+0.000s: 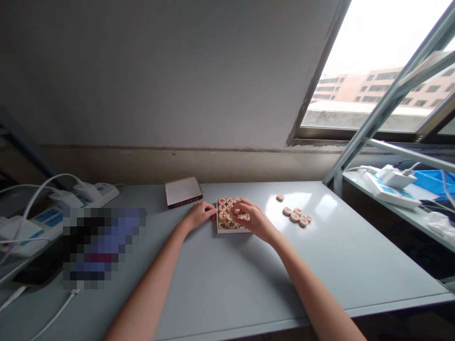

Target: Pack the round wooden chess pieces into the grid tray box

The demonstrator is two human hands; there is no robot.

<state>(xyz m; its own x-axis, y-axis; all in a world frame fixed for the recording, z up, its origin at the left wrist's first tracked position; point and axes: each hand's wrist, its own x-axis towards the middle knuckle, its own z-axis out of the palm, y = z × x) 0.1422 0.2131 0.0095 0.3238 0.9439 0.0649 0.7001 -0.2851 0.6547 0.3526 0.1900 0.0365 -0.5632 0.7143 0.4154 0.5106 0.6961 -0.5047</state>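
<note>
Head view: our L hand [199,215], fingers loosely open, touches the edge of a shallow box [227,230] of xiangqi pieces [222,214]. Our R hand [254,220] curls over them, hiding some, so no full count, and we can't tell if it grips one. Six loose pieces [295,217] sit right of the box, five grouped, one apart.

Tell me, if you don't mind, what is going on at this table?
A person is handling xiangqi pieces with bare hands at a grey table. The pieces sit in rows in a shallow box. The left hand rests against the box's left edge, while the right hand reaches over the pieces, fingertips among them. Further right, a small cluster of loose pieces lies on the table, with a single piece apart. A flat, red-edged box lies beyond the left hand.
</note>
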